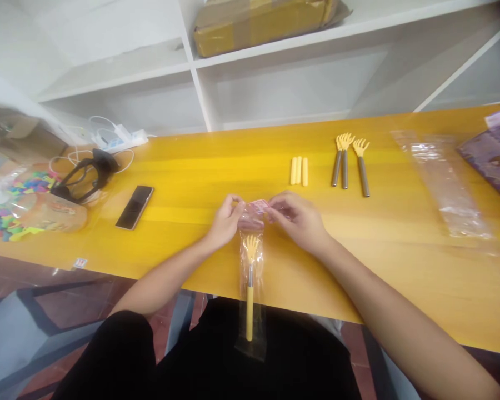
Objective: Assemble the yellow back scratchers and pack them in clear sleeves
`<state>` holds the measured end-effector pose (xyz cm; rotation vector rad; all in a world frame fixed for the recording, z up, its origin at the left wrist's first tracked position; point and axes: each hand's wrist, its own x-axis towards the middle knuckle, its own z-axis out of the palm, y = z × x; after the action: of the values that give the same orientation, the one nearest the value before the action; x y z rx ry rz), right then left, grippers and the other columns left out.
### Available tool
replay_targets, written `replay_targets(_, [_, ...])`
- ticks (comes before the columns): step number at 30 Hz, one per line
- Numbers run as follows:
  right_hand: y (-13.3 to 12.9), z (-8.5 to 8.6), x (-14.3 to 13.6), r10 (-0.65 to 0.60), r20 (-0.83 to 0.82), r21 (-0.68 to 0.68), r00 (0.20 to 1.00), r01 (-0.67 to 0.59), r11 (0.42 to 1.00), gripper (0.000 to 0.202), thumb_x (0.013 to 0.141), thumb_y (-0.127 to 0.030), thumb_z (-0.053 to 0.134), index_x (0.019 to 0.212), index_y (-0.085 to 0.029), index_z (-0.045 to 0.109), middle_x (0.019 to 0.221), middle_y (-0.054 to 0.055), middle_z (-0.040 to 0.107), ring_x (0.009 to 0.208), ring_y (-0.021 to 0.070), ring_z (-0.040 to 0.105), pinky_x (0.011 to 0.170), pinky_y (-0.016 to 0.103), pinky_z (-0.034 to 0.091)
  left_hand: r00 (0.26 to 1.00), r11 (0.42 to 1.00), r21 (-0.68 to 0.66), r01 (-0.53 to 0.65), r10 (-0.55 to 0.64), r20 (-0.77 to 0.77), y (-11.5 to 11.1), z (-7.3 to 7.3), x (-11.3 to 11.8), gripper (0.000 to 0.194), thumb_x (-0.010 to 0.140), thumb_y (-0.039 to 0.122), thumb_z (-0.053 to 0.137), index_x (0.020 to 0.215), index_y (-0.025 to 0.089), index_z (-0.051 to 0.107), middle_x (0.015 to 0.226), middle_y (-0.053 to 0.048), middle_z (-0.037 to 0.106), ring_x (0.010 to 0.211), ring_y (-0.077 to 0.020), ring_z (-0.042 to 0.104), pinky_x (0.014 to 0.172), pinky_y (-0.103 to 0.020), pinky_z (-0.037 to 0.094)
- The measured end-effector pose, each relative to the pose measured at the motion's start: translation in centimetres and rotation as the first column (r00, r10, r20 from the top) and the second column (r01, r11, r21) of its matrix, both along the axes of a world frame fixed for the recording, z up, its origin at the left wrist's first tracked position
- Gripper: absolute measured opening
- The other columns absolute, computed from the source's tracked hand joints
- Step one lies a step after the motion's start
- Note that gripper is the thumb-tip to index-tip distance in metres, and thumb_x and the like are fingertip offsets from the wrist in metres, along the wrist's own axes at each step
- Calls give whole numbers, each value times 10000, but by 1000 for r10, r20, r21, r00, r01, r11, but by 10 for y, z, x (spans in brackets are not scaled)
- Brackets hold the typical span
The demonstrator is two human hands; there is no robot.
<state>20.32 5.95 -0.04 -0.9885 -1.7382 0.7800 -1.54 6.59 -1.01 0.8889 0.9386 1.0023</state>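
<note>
Head-worn camera looks forward and down, close over the table (400, 233)

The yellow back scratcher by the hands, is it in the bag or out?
In. The back scratcher shows through the clear bag, both hands at its top.

yellow wooden table (400, 233), white shelving (200, 83) behind, perhaps reddish tiled floor (8, 278) below.
</note>
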Motion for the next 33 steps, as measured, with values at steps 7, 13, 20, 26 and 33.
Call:
replay_targets(7, [2, -4, 2, -10, 138, 40, 990, 5, 999, 172, 1043, -408, 643, 1064, -240, 669, 876, 51, 742, 763, 194, 713, 715, 346, 601, 993, 993, -65, 97, -93, 73, -3, 5, 4, 418, 953, 495, 745, 1017, 232, 427, 878, -66, 795, 783, -305, 829, 802, -511, 679])
replay_targets(13, [4, -3, 5, 9, 180, 42, 984, -17, 999, 130, 1046, -357, 631, 1069, -239, 680, 865, 46, 739, 743, 192, 691, 696, 340, 565, 982, 984, -139, 114, -91, 163, -2, 13, 4, 213, 1015, 329, 663, 947, 191, 516, 957, -121, 799, 899, -291, 828, 922, -477, 646])
replay_targets(20, [6, -1, 5, 63, 228, 91, 972, -86, 992, 133, 1061, -319, 610, 1060, -233, 711, 933, 57, 722, 754, 182, 654, 687, 331, 530, 957, 970, -211, 123, -60, 284, -1, 12, 3, 96, 985, 178, 624, 892, 156, 615, 959, -95, 737, 942, -241, 778, 947, -457, 630])
replay_targets(26, [3, -1, 3, 40, 242, 92, 969, -64, 994, 178, 1069, -375, 600, 1058, -242, 718, 903, 58, 718, 715, 182, 625, 676, 339, 527, 960, 971, -226, 73, -7, 279, -1, 14, 5, 105, 984, 175, 630, 880, 164, 638, 888, -59, 692, 849, -182, 724, 847, -364, 619])
replay_targets(33, [1, -3, 0, -105, 186, 160, 977, 76, 984, 169, 1055, -390, 618, 1006, -252, 702, 844, 42, 708, 661, 176, 614, 644, 334, 522, 952, 968, -231, 101, -27, 304, -6, 13, 9, 80, 996, 172, 621, 922, 174, 652, 1060, -96, 750, 1037, -218, 758, 1087, -455, 583])
